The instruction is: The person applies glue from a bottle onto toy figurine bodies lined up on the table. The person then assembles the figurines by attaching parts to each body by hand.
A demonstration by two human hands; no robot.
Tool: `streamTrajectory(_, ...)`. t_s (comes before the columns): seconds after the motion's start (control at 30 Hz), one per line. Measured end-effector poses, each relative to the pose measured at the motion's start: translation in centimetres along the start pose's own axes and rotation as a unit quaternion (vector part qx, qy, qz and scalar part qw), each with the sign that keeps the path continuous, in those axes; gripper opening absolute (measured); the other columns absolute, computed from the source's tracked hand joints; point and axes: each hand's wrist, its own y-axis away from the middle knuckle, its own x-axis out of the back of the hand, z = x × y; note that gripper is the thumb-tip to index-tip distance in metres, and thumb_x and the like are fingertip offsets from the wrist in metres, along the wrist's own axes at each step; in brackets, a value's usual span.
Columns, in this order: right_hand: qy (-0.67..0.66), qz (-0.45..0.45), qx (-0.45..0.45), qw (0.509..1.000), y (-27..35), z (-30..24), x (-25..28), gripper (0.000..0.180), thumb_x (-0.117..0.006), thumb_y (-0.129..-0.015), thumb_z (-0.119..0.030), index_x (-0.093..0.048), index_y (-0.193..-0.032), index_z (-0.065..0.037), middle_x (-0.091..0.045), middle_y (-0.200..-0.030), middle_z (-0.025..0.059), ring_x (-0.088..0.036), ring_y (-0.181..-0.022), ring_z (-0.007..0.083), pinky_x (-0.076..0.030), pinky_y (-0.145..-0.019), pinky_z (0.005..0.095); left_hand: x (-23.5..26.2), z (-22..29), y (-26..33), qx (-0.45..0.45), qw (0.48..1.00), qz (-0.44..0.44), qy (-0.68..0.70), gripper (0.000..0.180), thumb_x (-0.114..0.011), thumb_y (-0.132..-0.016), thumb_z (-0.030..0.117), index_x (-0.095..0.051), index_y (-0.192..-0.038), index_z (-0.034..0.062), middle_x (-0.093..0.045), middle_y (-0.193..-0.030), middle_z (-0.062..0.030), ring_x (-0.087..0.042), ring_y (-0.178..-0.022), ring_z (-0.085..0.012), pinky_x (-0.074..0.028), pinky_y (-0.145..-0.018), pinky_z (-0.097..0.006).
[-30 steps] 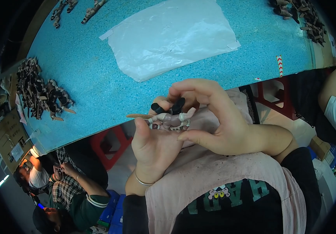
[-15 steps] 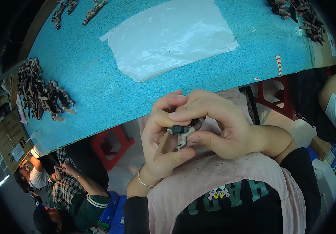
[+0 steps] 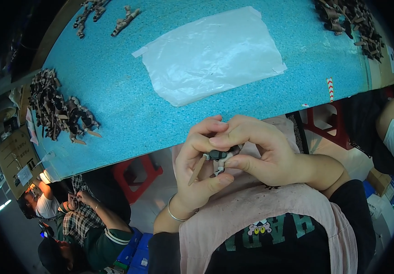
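Just off the table's near edge, both my hands are closed on one small toy figure (image 3: 217,156). It has black, grey and whitish parts, and a flat tan piece (image 3: 198,170) sticks out at its left end. My left hand (image 3: 189,179), with a bracelet at the wrist, cradles the figure, its thumb below. My right hand (image 3: 274,157) pinches it from the other side with thumb and forefinger. Fingers hide part of the figure. A heap of similar figures (image 3: 62,112) lies on the table's left side.
The blue speckled table (image 3: 124,82) carries a taped-down clear plastic sheet (image 3: 215,57). More figures (image 3: 126,21) lie far left, and another heap (image 3: 361,29) far right. Red stools (image 3: 140,177) stand below the edge. A co-worker (image 3: 101,228) sits at lower left; another person's arm (image 3: 391,114) shows at right.
The whole view has shifted slightly, so the table and sheet sit lower and further right. My hands keep their hold on the figure, with little change in the fingers.
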Motion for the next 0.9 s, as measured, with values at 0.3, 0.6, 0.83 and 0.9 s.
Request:
streamTrajectory(0.3, 0.108, 0.061, -0.019, 0.992, -2.5, -0.1, 1.1, 0.043, -0.061, -0.083, -0.001, -0.051, -0.125, 0.0, -0.061, -0.108, 0.0136, -0.06, -0.099, 0.0216, -0.045, -0.089, 0.0319, 5.4, 7.3, -2.7, -0.18, 0.902, 0.154, -0.361, 0.033, -0.072, -0.078, 0.009, -0.059, -0.107, 0.0004, -0.048, -0.125, -0.0148, -0.05, -0.103, -0.0185, -0.043, -0.087, -0.03)
streamTrajectory(0.6, 0.217, 0.077, 0.006, 0.973, -3.2, 1.6, 0.9, 0.016, -0.057, -0.083, 0.003, -0.063, -0.098, 0.001, -0.064, -0.083, 0.0125, -0.062, -0.076, 0.0235, -0.048, -0.072, 0.0313, 23.2, 14.2, -4.8, -0.128, 0.696, 0.406, -0.578, 0.046, -0.064, -0.088, 0.024, -0.051, -0.126, 0.0005, -0.043, -0.136, -0.0188, -0.043, -0.125, -0.0293, -0.032, -0.105, -0.041)
streamTrajectory(0.83, 0.249, 0.089, 0.039, 0.963, -3.4, 1.8, 0.9, 0.015, -0.058, -0.081, 0.006, -0.064, -0.091, -0.002, -0.064, -0.078, 0.01, -0.06, -0.069, 0.0242, -0.045, -0.065, 0.0324, 20.6, 11.7, -3.7, -0.175, 0.707, 0.378, -0.571, 0.077, -0.067, -0.086, 0.026, -0.025, -0.144, -0.0022, -0.023, -0.149, -0.0245, -0.022, -0.139, -0.0387, -0.02, -0.113, -0.047)
streamTrajectory(0.9, 0.267, 0.082, 0.049, 0.959, -3.7, 1.9, 0.9, 0.015, -0.058, -0.079, 0.006, -0.064, -0.09, -0.002, -0.064, -0.078, 0.0097, -0.06, -0.069, 0.0249, -0.044, -0.064, 0.0333, 19.1, 10.2, -3.6, -0.175, 0.635, 0.35, -0.666, 0.081, -0.07, -0.082, 0.026, -0.026, -0.145, 0.0007, -0.019, -0.15, -0.026, -0.019, -0.139, -0.0418, -0.018, -0.112, -0.049)
